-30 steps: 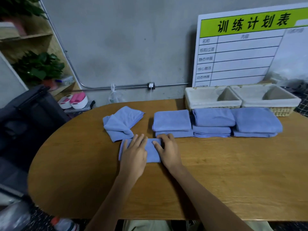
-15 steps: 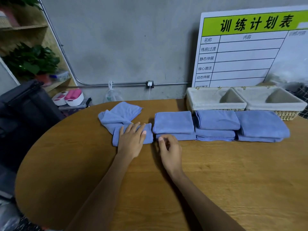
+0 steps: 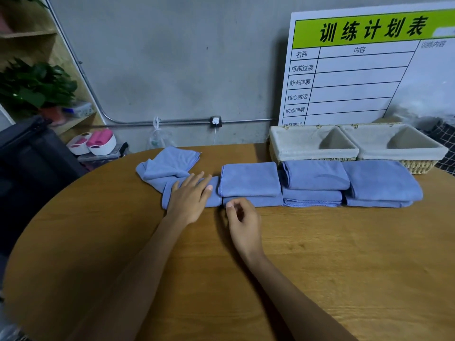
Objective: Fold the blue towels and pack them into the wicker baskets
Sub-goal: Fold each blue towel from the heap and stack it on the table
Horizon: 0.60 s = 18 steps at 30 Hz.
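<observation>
Nearest, right hand (image 3: 242, 215) off the cloth now, hovering over the wooden table (image 3: 320, 267) just before the row, fingers loosely curled, grasping nothing. Just left, left hand (image 3: 189, 195) flat with straight fingers, pressing the small folded towel (image 3: 215, 196), slid since a second ago from mid-table up against the first stack (image 3: 250, 179). Beyond the left hand, one unfolded towel (image 3: 167, 166) lying crumpled, touching the folded one. Rightward along the row, second stack (image 3: 315, 179) and third stack (image 3: 379, 184), all neat. Farthest, two wicker baskets (image 3: 312, 153), lined, nothing inside, tight behind the stacks. Judged from this: fold just finished and parked with the others, one towel left to fold, packing not yet begun
</observation>
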### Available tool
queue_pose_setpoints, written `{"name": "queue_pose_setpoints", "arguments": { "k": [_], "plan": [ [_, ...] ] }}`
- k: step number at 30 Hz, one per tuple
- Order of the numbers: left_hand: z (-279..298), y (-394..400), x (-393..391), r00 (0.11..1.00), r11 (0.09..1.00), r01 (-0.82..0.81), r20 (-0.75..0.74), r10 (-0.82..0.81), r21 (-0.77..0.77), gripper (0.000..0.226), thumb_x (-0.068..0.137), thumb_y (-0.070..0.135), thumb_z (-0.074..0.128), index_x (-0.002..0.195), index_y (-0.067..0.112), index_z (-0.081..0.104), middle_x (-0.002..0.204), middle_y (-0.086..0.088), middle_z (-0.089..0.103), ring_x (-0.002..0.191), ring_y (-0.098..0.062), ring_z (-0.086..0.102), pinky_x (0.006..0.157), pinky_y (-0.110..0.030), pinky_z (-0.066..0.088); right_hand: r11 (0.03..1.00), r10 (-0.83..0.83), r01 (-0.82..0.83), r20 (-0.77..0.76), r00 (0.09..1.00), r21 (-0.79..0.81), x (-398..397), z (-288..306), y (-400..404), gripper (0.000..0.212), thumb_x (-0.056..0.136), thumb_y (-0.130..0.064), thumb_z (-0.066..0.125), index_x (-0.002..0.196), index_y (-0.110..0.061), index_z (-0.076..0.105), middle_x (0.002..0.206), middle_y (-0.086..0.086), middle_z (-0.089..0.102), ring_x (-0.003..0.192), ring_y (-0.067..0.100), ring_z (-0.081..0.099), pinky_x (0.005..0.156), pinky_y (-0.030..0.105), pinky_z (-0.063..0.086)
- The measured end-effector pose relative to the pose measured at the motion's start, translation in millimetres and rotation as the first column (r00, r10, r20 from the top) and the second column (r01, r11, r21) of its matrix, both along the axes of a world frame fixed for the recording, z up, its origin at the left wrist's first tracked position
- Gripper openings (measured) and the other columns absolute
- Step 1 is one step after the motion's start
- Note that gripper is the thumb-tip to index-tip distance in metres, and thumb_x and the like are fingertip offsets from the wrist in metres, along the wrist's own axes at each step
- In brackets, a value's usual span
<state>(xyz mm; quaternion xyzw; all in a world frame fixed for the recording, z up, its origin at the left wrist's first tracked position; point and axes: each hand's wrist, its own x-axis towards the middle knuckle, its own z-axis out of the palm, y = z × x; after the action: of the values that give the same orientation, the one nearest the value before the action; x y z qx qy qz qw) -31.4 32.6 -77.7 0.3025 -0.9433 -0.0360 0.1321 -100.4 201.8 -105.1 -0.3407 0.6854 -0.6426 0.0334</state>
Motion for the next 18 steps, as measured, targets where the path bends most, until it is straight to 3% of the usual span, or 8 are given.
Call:
{"name": "queue_pose_setpoints", "arguments": {
  "k": [3, 5, 8, 10, 12, 15, 18],
  "plan": [
    [19, -18, 4, 0.966, 0.995, -0.061, -0.255, 0.039, -0.078, 0.043, 0.104, 0.04, 0.038, 0.135, 0.021, 0.061, 0.141, 0.001, 0.058, 0.13, -0.023, 0.05, 0.106, -0.048, 0.034, 1.0, 0.012, -0.011, 0.021, 1.0, -0.009, 0, 1, 1, 0.016, 0.097, -0.024, 0.057, 0.082, -0.023, 0.06, 0.076, -0.005, 0.061, 0.074, 0.014, 0.058, 0.071, 0.036, 0.048],
    [29, -48, 7, 0.922, 0.979, -0.192, -0.353, 0.159, -0.062, 0.034, 0.099, 0.029, 0.053, 0.127, 0.015, 0.067, 0.132, -0.007, 0.063, 0.117, -0.032, 0.057, 0.101, -0.05, 0.039, 1.0, 0.02, -0.02, 0.031, 0.999, 0.002, 1, 0, 1, 0.016, 0.098, -0.024, 0.057, 0.082, -0.023, 0.059, 0.075, -0.004, 0.06, 0.073, 0.015, 0.058, 0.069, 0.037, 0.048],
    [31, -105, 14, 0.913, 0.937, -0.341, -0.21, 0.35, 0.081, 0.043, 0.095, 0.025, 0.061, 0.137, 0.016, 0.06, 0.14, -0.012, 0.054, 0.121, -0.038, 0.054, 0.1, -0.05, 0.044, 0.999, 0.042, -0.042, 0.046, 0.998, 0.004, 2, -2, 0, 0.016, 0.098, -0.027, 0.056, 0.083, -0.025, 0.059, 0.073, -0.004, 0.061, 0.071, 0.016, 0.058, 0.068, 0.038, 0.049],
    [23, -138, 16, 0.939, 0.934, -0.328, -0.056, 0.338, 0.139, 0.043, 0.097, 0.025, 0.062, 0.138, 0.014, 0.059, 0.141, -0.016, 0.052, 0.122, -0.04, 0.052, 0.101, -0.049, 0.044, 0.999, 0.052, -0.052, 0.044, 0.998, 0.001, 1, -2, -1, 0.015, 0.098, -0.027, 0.057, 0.083, -0.026, 0.059, 0.074, -0.004, 0.061, 0.072, 0.016, 0.059, 0.068, 0.038, 0.05],
    [19, -158, 14, 0.947, 0.937, -0.319, 0.014, 0.321, 0.144, 0.031, 0.098, 0.022, 0.062, 0.126, 0.009, 0.068, 0.126, -0.021, 0.061, 0.111, -0.04, 0.058, 0.092, -0.045, 0.048, 0.998, 0.061, -0.061, 0.04, 0.997, 0.004, 0, -2, -1, 0.015, 0.098, -0.027, 0.057, 0.084, -0.026, 0.06, 0.075, -0.004, 0.06, 0.073, 0.016, 0.059, 0.067, 0.037, 0.05],
    [25, -162, 14, 0.921, 0.929, -0.356, 0.132, 0.367, -0.102, 0.018, 0.099, 0.024, 0.059, 0.093, 0.014, 0.072, 0.08, -0.006, 0.058, 0.076, -0.026, 0.057, 0.064, -0.032, 0.042, 0.997, 0.071, -0.072, 0.029, 0.997, 0.026, 0, -2, -1, 0.013, 0.098, -0.027, 0.057, 0.085, -0.026, 0.06, 0.077, -0.005, 0.06, 0.074, 0.016, 0.059, 0.067, 0.036, 0.05],
    [38, -158, 20, 0.913, 0.894, -0.386, 0.041, 0.405, -0.228, 0.025, 0.099, 0.031, 0.06, 0.081, 0.015, 0.068, 0.078, -0.007, 0.061, 0.077, -0.03, 0.061, 0.065, -0.031, 0.04, 0.997, 0.065, -0.066, 0.017, 0.998, 0.042, 1, -1, 0, 0.011, 0.097, -0.025, 0.059, 0.086, -0.024, 0.061, 0.078, -0.006, 0.061, 0.076, 0.015, 0.059, 0.068, 0.033, 0.049]
  ]
}}
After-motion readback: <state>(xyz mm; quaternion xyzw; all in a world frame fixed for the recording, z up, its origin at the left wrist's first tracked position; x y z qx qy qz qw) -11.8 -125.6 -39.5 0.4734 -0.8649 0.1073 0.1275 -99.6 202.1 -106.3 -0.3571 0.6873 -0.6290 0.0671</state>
